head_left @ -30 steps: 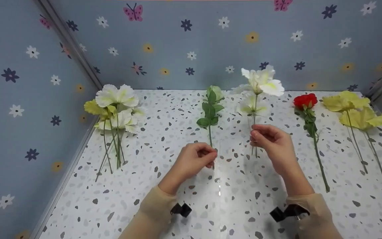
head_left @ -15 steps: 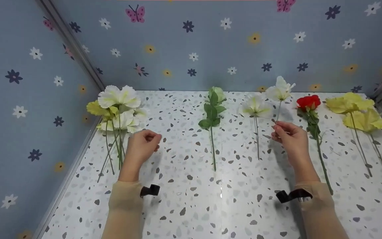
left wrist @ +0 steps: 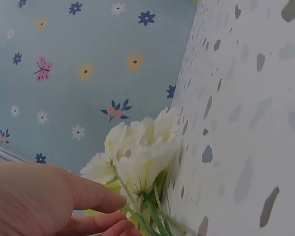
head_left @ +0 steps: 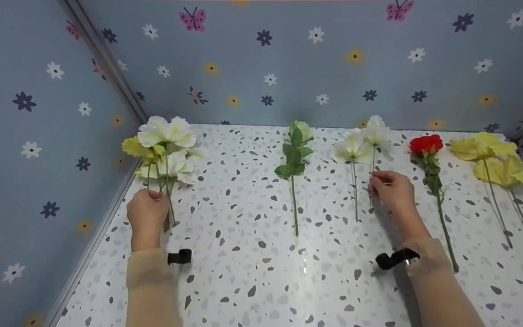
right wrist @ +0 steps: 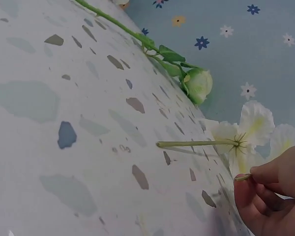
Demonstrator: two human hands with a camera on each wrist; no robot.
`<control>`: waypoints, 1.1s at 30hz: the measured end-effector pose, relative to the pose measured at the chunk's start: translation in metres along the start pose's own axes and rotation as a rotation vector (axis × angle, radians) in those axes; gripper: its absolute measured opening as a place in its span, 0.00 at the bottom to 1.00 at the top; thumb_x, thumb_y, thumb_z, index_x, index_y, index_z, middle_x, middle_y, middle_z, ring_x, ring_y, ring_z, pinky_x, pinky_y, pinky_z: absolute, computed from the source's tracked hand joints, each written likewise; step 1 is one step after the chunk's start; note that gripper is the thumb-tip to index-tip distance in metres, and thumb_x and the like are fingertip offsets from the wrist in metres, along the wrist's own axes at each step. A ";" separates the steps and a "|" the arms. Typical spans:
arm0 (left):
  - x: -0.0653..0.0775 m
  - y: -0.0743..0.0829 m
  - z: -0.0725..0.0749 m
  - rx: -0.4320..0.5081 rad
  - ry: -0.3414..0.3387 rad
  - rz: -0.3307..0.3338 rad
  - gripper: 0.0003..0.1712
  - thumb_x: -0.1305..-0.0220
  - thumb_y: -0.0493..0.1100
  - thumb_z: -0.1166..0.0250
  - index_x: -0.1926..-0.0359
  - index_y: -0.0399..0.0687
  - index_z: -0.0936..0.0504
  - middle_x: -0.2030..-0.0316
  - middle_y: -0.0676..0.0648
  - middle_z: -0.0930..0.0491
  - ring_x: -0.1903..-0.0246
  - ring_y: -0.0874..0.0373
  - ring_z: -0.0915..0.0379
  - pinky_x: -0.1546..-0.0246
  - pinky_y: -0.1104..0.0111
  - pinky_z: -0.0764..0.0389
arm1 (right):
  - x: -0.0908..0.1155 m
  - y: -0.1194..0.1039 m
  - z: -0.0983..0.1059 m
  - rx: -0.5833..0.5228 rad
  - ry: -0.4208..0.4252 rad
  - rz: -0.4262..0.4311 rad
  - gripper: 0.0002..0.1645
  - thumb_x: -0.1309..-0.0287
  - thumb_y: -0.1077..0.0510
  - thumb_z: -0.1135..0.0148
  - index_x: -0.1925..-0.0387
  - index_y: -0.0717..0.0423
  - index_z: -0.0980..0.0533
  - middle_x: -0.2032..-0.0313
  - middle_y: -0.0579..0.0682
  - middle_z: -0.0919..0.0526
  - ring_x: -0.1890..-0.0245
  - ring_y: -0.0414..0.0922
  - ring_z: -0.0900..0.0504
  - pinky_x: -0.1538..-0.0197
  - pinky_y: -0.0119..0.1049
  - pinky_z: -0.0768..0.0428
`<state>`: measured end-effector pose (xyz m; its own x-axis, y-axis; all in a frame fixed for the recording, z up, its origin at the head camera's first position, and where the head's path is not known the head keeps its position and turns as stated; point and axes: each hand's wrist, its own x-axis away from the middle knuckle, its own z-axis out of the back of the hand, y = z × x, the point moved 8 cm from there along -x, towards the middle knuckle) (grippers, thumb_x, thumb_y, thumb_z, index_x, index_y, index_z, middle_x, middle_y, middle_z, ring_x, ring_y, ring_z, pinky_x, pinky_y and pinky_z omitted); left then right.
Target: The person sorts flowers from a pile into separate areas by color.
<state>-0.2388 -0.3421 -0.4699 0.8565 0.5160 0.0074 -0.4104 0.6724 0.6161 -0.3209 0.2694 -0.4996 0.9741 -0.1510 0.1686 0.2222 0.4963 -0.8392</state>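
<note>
My left hand (head_left: 149,213) bends over the stems of the bunch of white and yellow artificial flowers (head_left: 167,131) at the left. In the left wrist view, its thumb and fingertips are right at the green stems (left wrist: 155,219); I cannot tell whether they grip them. My right hand (head_left: 393,188) pinches the stem of a single white artificial flower (head_left: 375,131) between thumb and finger, and the cut stem end pokes out in the right wrist view. Just left of that flower lies another white flower (head_left: 352,147), its stem toward me.
A pale green rose (head_left: 301,131) with leaves lies at the middle. To the right are a red rose (head_left: 426,145) and two yellow flowers (head_left: 484,145). All lie on a white speckled table (head_left: 243,272), with blue patterned walls (head_left: 243,59) behind and to the left.
My left hand has left the green rose's stem and moved left to the bunch. My right hand has carried its white flower rightward and lowered it beside the other white one.
</note>
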 end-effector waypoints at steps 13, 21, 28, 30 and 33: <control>-0.002 -0.003 -0.010 -0.053 -0.083 0.027 0.09 0.32 0.41 0.40 0.59 0.38 0.19 0.58 0.34 0.19 0.59 0.38 0.24 0.62 0.49 0.22 | -0.005 -0.015 -0.007 0.243 0.027 0.165 0.20 0.30 0.56 0.42 0.43 0.62 0.20 0.56 0.59 0.15 0.59 0.51 0.17 0.62 0.36 0.18; 0.004 0.015 0.001 0.087 -0.049 -0.012 0.13 0.30 0.44 0.37 0.54 0.38 0.17 0.58 0.37 0.17 0.60 0.43 0.21 0.60 0.53 0.20 | -0.001 -0.014 -0.002 0.231 -0.011 0.153 0.26 0.29 0.53 0.42 0.36 0.63 0.26 0.52 0.60 0.17 0.55 0.54 0.17 0.58 0.41 0.17; 0.015 0.049 0.011 0.272 0.013 -0.041 0.14 0.30 0.46 0.36 0.52 0.41 0.17 0.59 0.42 0.17 0.64 0.51 0.19 0.65 0.65 0.19 | 0.020 -0.027 0.013 0.174 0.022 0.164 0.31 0.31 0.43 0.39 0.36 0.57 0.25 0.49 0.58 0.19 0.52 0.54 0.19 0.56 0.40 0.18; 0.020 0.064 0.009 0.365 0.030 -0.081 0.12 0.30 0.44 0.35 0.53 0.41 0.16 0.60 0.43 0.17 0.66 0.53 0.19 0.66 0.68 0.18 | 0.030 -0.033 0.013 0.100 0.029 0.159 0.30 0.32 0.41 0.39 0.37 0.55 0.24 0.49 0.57 0.18 0.54 0.54 0.18 0.57 0.35 0.17; 0.032 0.090 0.000 0.546 0.020 -0.162 0.09 0.32 0.38 0.33 0.55 0.37 0.16 0.63 0.42 0.17 0.69 0.53 0.18 0.69 0.70 0.15 | 0.048 -0.044 0.008 -0.045 0.025 0.167 0.28 0.32 0.42 0.38 0.39 0.54 0.23 0.50 0.57 0.18 0.55 0.52 0.17 0.58 0.31 0.16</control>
<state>-0.2486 -0.2654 -0.4148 0.8868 0.4426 -0.1328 -0.0482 0.3745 0.9260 -0.2839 0.2476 -0.4505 0.9958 -0.0909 0.0121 0.0543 0.4779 -0.8768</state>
